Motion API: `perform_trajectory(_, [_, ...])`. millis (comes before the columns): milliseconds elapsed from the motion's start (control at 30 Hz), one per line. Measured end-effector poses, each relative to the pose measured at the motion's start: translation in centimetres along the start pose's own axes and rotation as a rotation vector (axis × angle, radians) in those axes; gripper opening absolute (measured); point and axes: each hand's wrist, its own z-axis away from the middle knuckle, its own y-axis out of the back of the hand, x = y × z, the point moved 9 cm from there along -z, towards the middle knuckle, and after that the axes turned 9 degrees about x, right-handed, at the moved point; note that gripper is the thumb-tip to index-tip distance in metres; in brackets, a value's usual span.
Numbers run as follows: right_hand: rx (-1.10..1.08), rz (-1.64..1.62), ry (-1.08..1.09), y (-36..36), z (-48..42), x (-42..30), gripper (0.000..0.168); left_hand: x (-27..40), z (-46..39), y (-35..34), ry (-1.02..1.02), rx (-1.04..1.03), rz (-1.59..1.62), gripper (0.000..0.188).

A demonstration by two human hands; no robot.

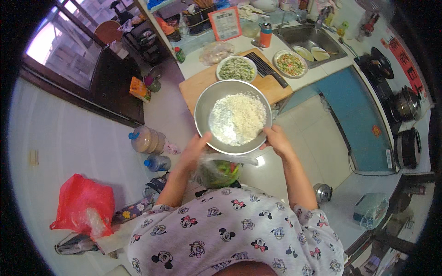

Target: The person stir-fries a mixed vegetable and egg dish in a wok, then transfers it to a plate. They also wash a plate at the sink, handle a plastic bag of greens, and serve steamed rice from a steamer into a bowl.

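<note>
A round metal bowl [202,103] is held out in front of me, with white rice-like grains [240,117] spread over its bottom. My left hand [194,150], slightly blurred, grips the lower left rim. My right hand [276,139] holds the lower right rim, thumb on top. Beyond the bowl, partly covered by it, lies a wooden cutting board [197,86]. On the board are a plate of chopped greens [237,69] and a black slotted knife or grater [267,69]. Below the bowl hangs or stands a clear plastic bag with green vegetables [221,174].
A plate of chopped mixed vegetables [290,63] stands beside the sink [312,41], which holds two bowls. An orange bottle [265,36] and a bagged item [216,52] are behind the board. Water jugs [148,139] stand left; a stove with pots [405,105] is right.
</note>
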Motion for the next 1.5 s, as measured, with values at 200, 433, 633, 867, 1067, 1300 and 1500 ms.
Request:
perform_trajectory(200, [-0.031, -0.076, -0.105, -9.0, -6.7, 2.7, 0.035, 7.0, -3.7, 18.8, -0.302, 0.495, 0.156, 0.029])
perform_trajectory(433, [-0.036, 0.055, -0.031, -12.8, -12.9, 2.9, 0.033, 18.7, -15.4, 23.9, -0.703, 0.769, 0.385, 0.030])
perform_trajectory(633, [-0.028, 0.037, -0.037, -13.1, -14.7, 2.4, 0.040, 25.1, -29.4, 20.7, -0.861, 0.880, 0.319, 0.028])
perform_trajectory(867, [0.042, 0.016, -0.043, -9.7, -14.7, 2.9, 0.047, 19.8, -46.5, 11.5, -0.654, 0.626, 0.098, 0.030])
perform_trajectory(1067, [0.159, 0.029, 0.059, -3.3, -14.3, 2.8, 0.036, 14.8, -46.0, 2.8, -0.420, 0.189, -0.537, 0.071])
perform_trajectory(1300, [0.309, -0.293, 0.130, 5.9, -10.3, 2.3, 0.017, 14.7, -19.4, -9.8, -0.779, -0.050, -0.371, 0.027])
perform_trajectory(1500, [0.387, -0.235, 0.015, 14.1, -8.2, 5.9, 0.022, -10.2, -14.5, -22.3, 0.154, -0.413, -0.086, 0.025])
